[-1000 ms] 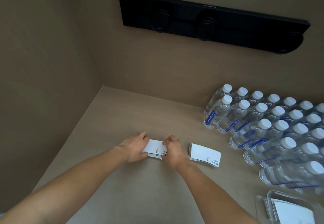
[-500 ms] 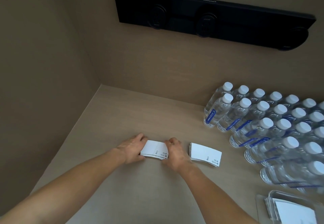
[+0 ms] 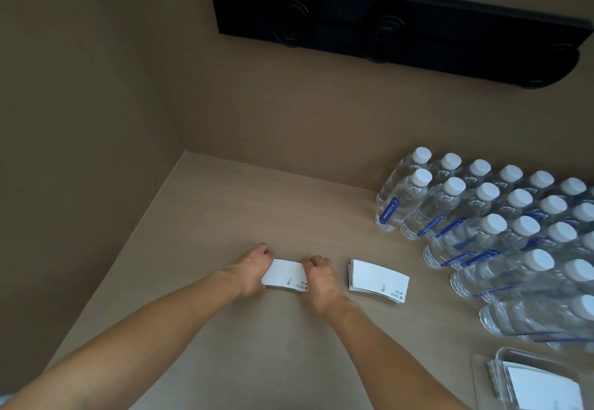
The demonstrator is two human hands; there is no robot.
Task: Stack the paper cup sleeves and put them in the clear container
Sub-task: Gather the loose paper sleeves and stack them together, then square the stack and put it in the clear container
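Note:
A small stack of white paper cup sleeves [image 3: 287,275] lies flat on the beige counter, pinched between both hands. My left hand [image 3: 252,266] grips its left end and my right hand [image 3: 321,276] grips its right end. A second stack of white sleeves [image 3: 378,280] lies loose on the counter just right of my right hand, apart from it. At the bottom right corner stands the clear container [image 3: 508,356], with more white sleeves [image 3: 540,388] inside it.
Several water bottles with white caps [image 3: 488,217] stand in rows along the right side. A black wall panel [image 3: 385,21] hangs on the back wall. Beige walls close the counter [image 3: 244,204] at the left and back.
Both hands have pressed closer around the stack and squared it. The view has shifted slightly; the loose stack on the right has not moved.

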